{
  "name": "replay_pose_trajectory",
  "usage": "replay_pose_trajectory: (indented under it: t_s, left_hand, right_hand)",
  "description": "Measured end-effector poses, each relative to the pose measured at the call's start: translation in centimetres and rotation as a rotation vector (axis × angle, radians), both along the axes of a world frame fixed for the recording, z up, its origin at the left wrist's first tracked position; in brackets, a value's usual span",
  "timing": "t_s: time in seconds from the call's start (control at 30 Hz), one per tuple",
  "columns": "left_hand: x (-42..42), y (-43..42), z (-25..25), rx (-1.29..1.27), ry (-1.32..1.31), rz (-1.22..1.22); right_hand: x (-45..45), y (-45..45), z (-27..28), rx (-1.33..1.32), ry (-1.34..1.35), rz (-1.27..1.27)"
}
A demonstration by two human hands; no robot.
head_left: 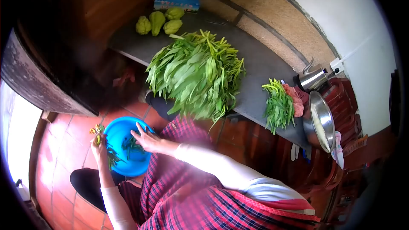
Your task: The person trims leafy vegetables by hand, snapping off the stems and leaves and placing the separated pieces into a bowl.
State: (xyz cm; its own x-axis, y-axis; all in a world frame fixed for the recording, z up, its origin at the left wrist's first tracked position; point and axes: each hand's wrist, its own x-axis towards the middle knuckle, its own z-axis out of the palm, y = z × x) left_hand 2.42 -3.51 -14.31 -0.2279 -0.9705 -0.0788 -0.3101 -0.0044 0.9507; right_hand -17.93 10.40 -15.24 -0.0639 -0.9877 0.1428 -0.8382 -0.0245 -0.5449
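Note:
My left hand (99,150) is closed around a small bunch of leafy greens (98,133) at the left rim of a blue basin (140,168). The yellowish stem ends poke up above the fist, and leaves hang down below it against the rim. Over the right side of the basin, my right hand (149,140) has its fingers apart, with nothing visibly gripped. Some dark green leaves (133,145) lie in the basin just under those fingers.
A grey counter (255,66) bears a large heap of long-leaved greens (196,70), several chayotes (157,22), a tissue box (177,2) and a smaller bunch of greens (279,106). Near its right end are a kettle (312,78) and a metal bowl (326,121). Red tiles (64,145) cover the floor.

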Motion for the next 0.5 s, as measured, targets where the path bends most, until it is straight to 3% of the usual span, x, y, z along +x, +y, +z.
replay_pose_trajectory:
  t_s: [0.03,0.1,0.17,0.2,0.27,0.33,0.4,0.5]
  left_hand:
    - [0.2,0.0,-0.5,0.047,0.052,-0.008]
    - [0.4,0.4,0.1,0.098,0.109,-0.045]
    - [0.1,0.9,0.4,0.159,0.173,-0.061]
    - [-0.2,1.1,0.5,0.192,0.208,-0.058]
    - [-0.7,1.4,0.4,0.233,0.284,-0.095]
    - [-1.2,1.5,0.5,0.233,0.282,-0.157]
    - [-1.9,1.7,1.2,0.261,0.302,-0.194]
    - [-3.0,2.7,3.0,0.306,0.24,-0.158]
  right_hand:
    - [-0.1,0.7,1.8,-0.032,0.067,0.002]
    - [-1.6,2.3,10.0,-0.113,-0.187,0.138]
    - [-4.9,4.6,18.6,-0.575,-0.021,0.101]
    - [-7.4,5.8,22.9,-0.665,0.119,0.037]
    - [-14.4,6.9,25.8,-0.85,0.217,-0.11]
    - [-21.2,7.5,27.3,-0.681,0.293,-0.417]
    - [-28.4,7.2,26.3,-0.576,0.422,-0.517]
    - [-32.8,6.5,25.7,-0.343,0.494,-0.426]
